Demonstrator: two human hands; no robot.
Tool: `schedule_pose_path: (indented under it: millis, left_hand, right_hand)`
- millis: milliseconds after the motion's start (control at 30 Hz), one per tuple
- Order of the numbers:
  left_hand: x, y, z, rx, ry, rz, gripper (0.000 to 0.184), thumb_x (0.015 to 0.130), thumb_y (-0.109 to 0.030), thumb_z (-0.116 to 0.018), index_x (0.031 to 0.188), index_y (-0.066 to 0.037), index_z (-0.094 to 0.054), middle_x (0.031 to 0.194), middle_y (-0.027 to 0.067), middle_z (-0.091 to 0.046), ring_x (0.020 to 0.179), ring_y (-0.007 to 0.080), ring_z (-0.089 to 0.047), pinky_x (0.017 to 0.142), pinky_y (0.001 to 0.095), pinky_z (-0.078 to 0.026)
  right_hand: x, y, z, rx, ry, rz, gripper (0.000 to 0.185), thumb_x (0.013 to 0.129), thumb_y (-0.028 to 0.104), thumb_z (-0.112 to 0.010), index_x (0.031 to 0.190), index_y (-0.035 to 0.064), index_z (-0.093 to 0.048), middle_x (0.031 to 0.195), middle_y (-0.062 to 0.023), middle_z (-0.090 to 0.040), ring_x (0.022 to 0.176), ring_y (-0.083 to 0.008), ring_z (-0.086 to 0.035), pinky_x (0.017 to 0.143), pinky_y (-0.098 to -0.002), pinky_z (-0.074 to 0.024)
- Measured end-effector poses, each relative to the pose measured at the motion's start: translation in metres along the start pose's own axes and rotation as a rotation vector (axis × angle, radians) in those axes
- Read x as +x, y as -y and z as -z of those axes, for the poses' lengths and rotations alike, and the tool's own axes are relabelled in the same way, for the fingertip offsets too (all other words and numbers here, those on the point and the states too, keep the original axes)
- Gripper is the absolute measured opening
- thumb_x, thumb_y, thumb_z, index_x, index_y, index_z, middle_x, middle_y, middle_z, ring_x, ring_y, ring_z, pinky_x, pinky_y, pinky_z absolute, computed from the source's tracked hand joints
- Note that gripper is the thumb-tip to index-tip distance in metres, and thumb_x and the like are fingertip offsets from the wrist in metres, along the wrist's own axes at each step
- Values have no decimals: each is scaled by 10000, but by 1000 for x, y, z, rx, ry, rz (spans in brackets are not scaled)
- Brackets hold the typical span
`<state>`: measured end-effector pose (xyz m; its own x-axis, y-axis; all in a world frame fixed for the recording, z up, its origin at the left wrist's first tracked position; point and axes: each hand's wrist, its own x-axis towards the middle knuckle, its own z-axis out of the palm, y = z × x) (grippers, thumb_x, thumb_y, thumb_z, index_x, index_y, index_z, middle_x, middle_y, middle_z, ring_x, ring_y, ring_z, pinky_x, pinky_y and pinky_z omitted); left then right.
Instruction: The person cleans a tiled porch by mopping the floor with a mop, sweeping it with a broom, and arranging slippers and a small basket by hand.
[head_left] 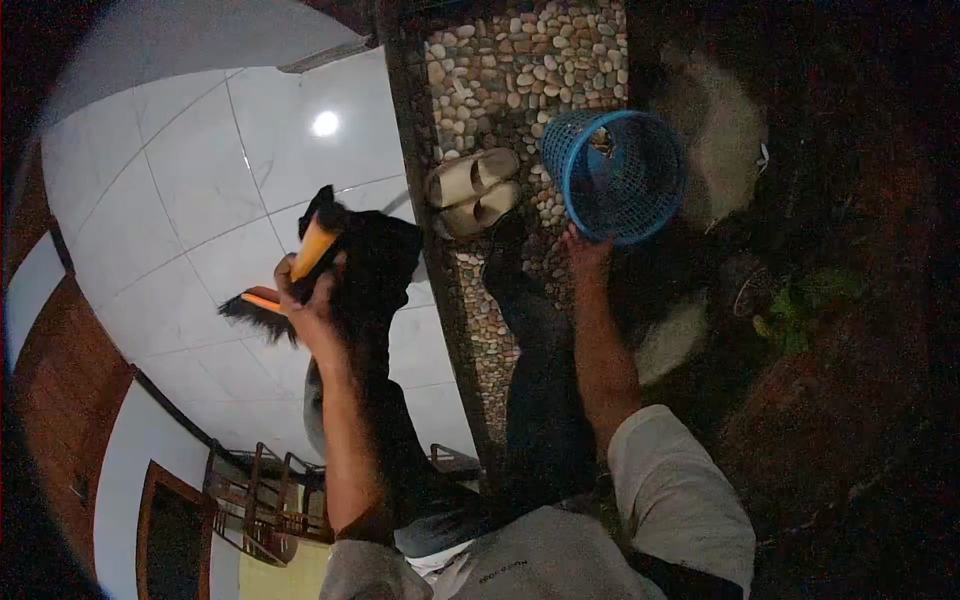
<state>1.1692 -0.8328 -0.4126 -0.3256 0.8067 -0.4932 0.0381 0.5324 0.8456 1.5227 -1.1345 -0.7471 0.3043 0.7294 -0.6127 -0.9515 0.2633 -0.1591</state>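
Note:
My left hand (312,295) is wrapped round an orange-and-black brush (264,303) with dark bristles and the orange handle of a black dustpan (375,250), above the white tiles. To the right, my right hand (588,250) reaches the near rim of a blue mesh basket (625,175), with its fingers at the rim. The basket leans on its side over the pebble strip's edge, its opening toward me, and a small brownish scrap (602,140) shows inside. Whatever the right fingertips press against is partly hidden by the rim.
Beige slippers (472,192) lie on the pebble strip (525,60) left of the basket. White floor tiles (190,190) spread to the left, past a dark edge. Wooden chairs (265,505) stand at the lower left. Pale stepping stones (675,340) and a green plant (795,315) are on the dark ground.

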Motion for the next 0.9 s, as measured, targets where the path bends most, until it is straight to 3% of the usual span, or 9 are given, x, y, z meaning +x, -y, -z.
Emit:
schedule_pose_path:
  millis: [67,100,167,267,400,500,567,700,900]
  left_hand:
    - [-1,-3,-6,95,-1,-49,340,697,23,-599,969,-68,-417,899,79,-508,807,169,-501,757,286,-412]
    - [-1,-4,-9,142,-4,-73,345,690,32,-605,955,-73,-412,889,75,-510,795,165,-502,732,285,-419]
    - [-4,-9,-18,-68,8,10,348,685,38,-613,945,-76,-411,878,72,-509,789,161,-504,716,278,-423]
    - [-5,-22,-26,-257,-47,202,360,673,50,-627,933,-80,-414,874,64,-504,790,154,-502,713,267,-421]
    - [-3,-14,-19,-258,-25,159,358,671,59,-625,928,-78,-415,870,59,-501,792,148,-500,718,258,-418]
    - [-3,-17,-20,-227,-22,157,364,666,68,-624,932,-72,-418,871,59,-500,788,141,-495,723,249,-411]
    - [-1,-9,-18,-197,-19,147,363,665,73,-615,939,-70,-424,872,57,-494,791,134,-485,732,235,-402]
    - [0,-5,-17,-158,-54,140,366,661,80,-604,945,-71,-428,879,57,-488,791,132,-480,733,228,-398]
    - [-2,-6,-16,-174,-48,122,378,654,85,-600,944,-76,-420,874,55,-473,779,134,-476,726,223,-394]
  right_hand:
    - [6,31,0,510,-216,-694,518,883,406,-302,1257,49,-282,1099,-208,-468,723,-297,-543,604,-411,-494]
    - [14,29,-5,505,-214,-699,518,883,406,-302,1257,49,-282,1099,-208,-468,723,-297,-543,604,-411,-494]
    - [38,18,-25,-564,-699,148,303,897,276,-317,1057,27,-381,841,-174,-520,564,-216,-487,474,-334,-442]
    - [61,17,-64,-615,-749,167,254,901,219,-302,1045,25,-383,842,-162,-521,570,-211,-491,456,-322,-429]
    - [91,19,-125,-701,-835,192,193,908,133,-280,1027,23,-386,843,-143,-522,578,-203,-497,430,-304,-409]
    - [120,15,-155,-556,-721,121,261,913,144,-270,1113,1,-356,944,-177,-512,707,-256,-548,494,-326,-463]
    - [136,4,-172,-540,-726,262,315,917,165,-274,1183,-1,-308,1023,-195,-489,826,-289,-555,562,-335,-493]
    - [164,9,-153,-468,-653,298,301,919,171,-264,1146,-15,-330,996,-207,-490,783,-287,-557,570,-336,-484]
    - [185,30,-121,-756,-496,130,318,920,228,-260,1073,-21,-384,874,-158,-537,684,-229,-555,586,-370,-459]
